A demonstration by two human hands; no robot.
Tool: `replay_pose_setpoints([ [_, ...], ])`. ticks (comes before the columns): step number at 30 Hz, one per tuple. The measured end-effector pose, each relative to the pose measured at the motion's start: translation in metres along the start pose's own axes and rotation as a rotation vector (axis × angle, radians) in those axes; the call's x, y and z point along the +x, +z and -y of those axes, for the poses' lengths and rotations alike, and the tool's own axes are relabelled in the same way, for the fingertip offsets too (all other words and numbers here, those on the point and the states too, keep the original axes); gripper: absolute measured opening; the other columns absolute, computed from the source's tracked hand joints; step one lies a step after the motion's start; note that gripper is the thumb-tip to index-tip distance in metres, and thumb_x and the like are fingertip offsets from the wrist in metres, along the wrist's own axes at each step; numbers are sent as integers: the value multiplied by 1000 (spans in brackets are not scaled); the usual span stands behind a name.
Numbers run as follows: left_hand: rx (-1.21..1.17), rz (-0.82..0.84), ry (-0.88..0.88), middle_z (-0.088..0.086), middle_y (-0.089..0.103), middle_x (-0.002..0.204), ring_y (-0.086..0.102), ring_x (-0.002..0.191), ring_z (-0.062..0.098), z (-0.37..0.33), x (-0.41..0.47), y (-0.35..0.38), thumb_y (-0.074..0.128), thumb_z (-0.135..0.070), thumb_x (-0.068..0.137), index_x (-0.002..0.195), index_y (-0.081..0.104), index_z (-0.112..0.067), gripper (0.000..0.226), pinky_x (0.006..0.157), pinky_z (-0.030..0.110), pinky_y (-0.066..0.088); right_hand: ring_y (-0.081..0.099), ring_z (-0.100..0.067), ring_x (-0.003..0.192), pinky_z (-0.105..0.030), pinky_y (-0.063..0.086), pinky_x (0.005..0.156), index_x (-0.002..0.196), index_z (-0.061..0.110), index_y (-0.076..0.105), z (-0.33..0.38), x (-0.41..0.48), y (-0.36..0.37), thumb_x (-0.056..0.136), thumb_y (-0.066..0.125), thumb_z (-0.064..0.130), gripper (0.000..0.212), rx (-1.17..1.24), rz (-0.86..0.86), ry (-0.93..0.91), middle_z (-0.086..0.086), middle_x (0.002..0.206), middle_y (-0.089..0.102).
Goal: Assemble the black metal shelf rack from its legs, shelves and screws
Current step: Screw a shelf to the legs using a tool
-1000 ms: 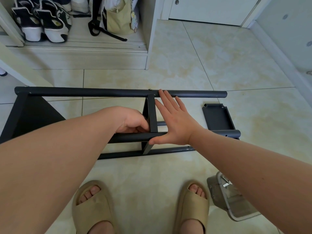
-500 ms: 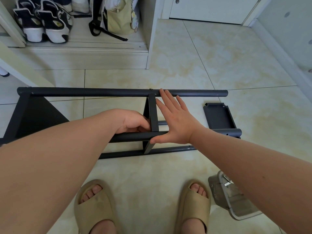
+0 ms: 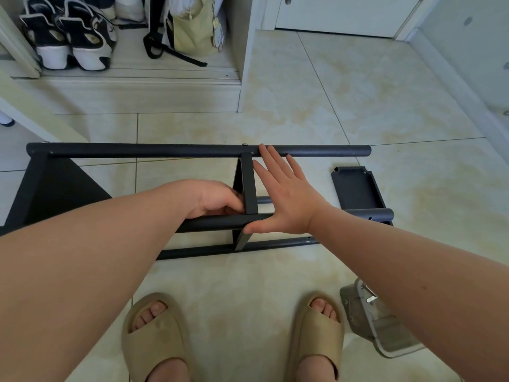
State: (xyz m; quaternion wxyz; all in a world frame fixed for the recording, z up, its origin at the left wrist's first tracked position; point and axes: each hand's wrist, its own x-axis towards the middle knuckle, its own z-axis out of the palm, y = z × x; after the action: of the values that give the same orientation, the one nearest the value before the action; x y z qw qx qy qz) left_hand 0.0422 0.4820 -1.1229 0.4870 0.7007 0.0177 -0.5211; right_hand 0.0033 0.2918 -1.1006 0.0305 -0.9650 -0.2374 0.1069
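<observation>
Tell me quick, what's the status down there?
Left hand curled at the upright black metal shelf; right hand flat and open beside it. Black tubular metal rack on its side, partly built. Loose black shelf panel on floor.

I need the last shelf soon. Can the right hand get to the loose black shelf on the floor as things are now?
Probably yes. The loose shelf lies on open floor to the right of the flat right hand; only the near leg crosses its near edge.
</observation>
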Motion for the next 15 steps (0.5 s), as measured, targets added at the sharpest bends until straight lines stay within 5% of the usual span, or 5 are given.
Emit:
replay_pose_setpoints([
  [4,-35,-6,28,7,72,88,66,79,18,0,-3,2,53,1,93,96,70,-8,19,76,26,51,-22,-22,153,-50,-7,125,162,10,-1,-1,0,1,64,33,97,134,0,1,1,-11,167,-20],
  [8,32,-47,33,12,73,102,66,93,21,1,-1,2,57,-6,94,105,71,-6,19,93,34,51,-23,-22,153,-50,-8,125,162,11,-2,-1,0,1,64,31,98,134,-5,0,3,-11,167,-20],
  [12,15,16,36,2,74,79,69,68,12,2,0,-1,59,-7,93,98,70,-11,12,63,23,52,-22,-22,153,-50,-7,125,162,10,0,0,0,0,63,32,97,135,7,0,6,-11,167,-20],
  [15,17,18,38,5,74,80,69,69,13,3,2,-3,60,-4,92,96,70,-9,12,62,22,52,-21,-22,154,-50,-7,125,162,10,1,1,0,0,64,33,97,135,4,2,7,-11,167,-19],
])
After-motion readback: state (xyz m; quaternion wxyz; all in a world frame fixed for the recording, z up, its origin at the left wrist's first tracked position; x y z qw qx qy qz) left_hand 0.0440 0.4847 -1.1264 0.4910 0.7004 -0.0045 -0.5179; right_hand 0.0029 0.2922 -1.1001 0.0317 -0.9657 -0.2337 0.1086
